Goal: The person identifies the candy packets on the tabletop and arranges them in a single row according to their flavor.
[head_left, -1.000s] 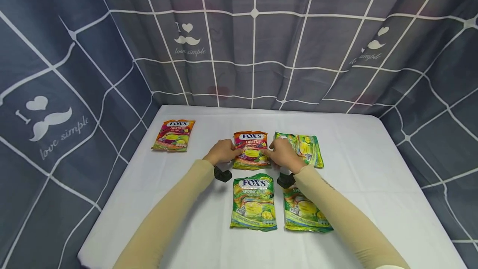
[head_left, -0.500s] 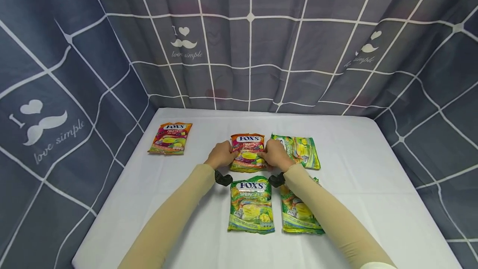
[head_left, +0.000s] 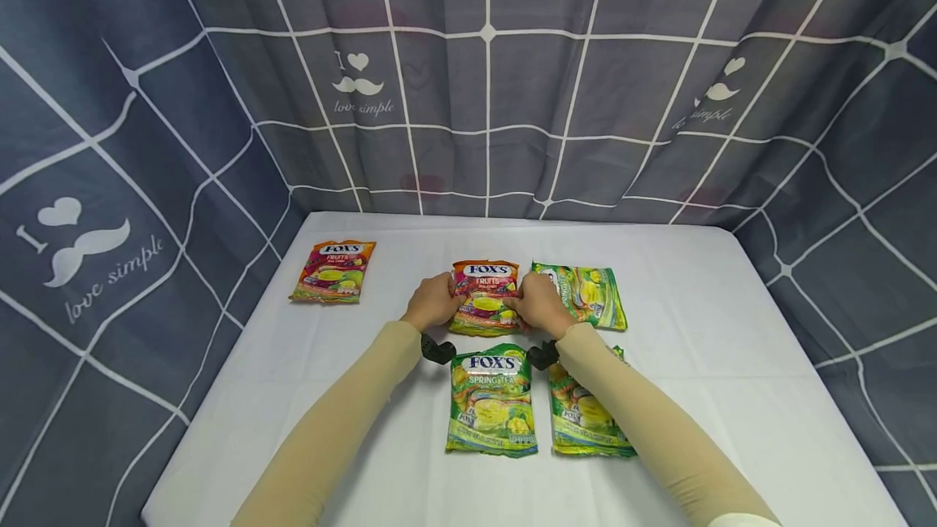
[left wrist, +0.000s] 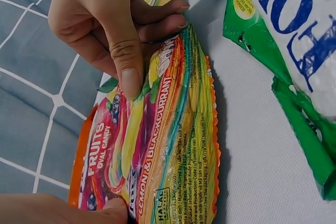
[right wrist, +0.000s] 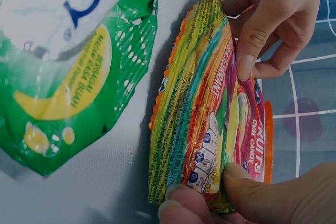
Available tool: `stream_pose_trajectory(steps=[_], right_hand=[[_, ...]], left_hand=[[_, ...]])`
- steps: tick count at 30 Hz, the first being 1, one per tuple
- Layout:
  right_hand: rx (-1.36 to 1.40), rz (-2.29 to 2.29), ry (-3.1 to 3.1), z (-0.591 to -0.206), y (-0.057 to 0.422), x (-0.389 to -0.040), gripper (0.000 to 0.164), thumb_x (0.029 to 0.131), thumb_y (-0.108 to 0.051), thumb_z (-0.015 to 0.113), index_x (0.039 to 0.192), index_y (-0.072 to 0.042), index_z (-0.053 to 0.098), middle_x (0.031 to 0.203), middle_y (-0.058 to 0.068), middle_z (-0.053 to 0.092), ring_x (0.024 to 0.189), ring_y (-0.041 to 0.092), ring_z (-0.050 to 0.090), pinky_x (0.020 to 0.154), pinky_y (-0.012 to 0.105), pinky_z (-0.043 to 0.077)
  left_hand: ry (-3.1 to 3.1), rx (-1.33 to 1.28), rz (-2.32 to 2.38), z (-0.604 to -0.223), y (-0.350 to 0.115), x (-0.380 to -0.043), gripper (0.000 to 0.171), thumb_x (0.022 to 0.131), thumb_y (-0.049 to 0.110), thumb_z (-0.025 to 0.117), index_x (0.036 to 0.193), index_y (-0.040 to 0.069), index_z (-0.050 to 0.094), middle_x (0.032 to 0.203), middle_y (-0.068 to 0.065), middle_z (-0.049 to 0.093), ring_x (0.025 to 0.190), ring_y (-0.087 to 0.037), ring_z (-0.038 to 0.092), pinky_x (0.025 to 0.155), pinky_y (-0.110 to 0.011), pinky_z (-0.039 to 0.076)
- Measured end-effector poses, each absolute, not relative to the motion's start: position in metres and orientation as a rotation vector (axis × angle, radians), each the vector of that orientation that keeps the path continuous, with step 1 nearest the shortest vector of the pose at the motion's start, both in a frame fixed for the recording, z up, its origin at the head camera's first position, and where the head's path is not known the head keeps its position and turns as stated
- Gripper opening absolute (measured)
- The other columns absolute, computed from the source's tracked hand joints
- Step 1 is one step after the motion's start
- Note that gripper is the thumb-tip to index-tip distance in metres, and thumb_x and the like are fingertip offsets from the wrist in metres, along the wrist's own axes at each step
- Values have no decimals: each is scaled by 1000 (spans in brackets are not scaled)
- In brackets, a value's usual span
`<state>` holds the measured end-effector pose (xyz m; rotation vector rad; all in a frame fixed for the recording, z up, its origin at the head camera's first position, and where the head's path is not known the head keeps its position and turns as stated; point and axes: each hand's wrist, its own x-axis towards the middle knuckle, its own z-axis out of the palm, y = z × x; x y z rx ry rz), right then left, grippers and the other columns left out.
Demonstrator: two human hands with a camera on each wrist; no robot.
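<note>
A red and orange Fox's Fruits candy bag [head_left: 486, 283] is pinched at its two sides, at the table's middle. My left hand [head_left: 433, 302] grips its left edge, and my right hand [head_left: 542, 304] its right edge. Both thumbs press on the printed front; in the right wrist view fingers curl under the bag's edge. The bag's lower back, with small text, faces the wrist cameras. A green Spring Tea candy bag [head_left: 492, 405] lies just in front of it. Another green candy bag [head_left: 596, 297] lies flat beyond my right hand.
A second Fruits candy bag [head_left: 334, 272] lies at the table's back left. A third green bag [head_left: 586, 417] sits partly under my right forearm [head_left: 644, 421] in the head view. Grey checked curtains [head_left: 446, 96] rise around the white table [head_left: 703, 307].
My right hand has shifted slightly left and inward along the Fruits candy bag's edge. The whole head view has moved a little; the other bags lie as before.
</note>
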<state>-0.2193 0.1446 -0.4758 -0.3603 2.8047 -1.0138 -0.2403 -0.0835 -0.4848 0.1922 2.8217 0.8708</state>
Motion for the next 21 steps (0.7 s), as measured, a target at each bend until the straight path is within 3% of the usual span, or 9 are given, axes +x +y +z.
stream_pose_trajectory(steps=[14,21], right_hand=[[-417,-1034,2815,-476,139,-218,46,107,-12,74,63,-1,71,48,3,62,41,18,63,49,30,54],[-456,-1040,2858,-472,133,-216,47,106,-13,76,61,0,71,45,0,57,39,13,57,50,29,48]], left_hand=[[2833,180,882,-478,-88,-239,24,106,23,77,101,3,63,92,-11,69,81,-24,61,67,-33,48],[2825,154,883,-471,-93,-238,21,107,23,76,108,5,65,88,-9,69,74,-22,61,64,-32,47]])
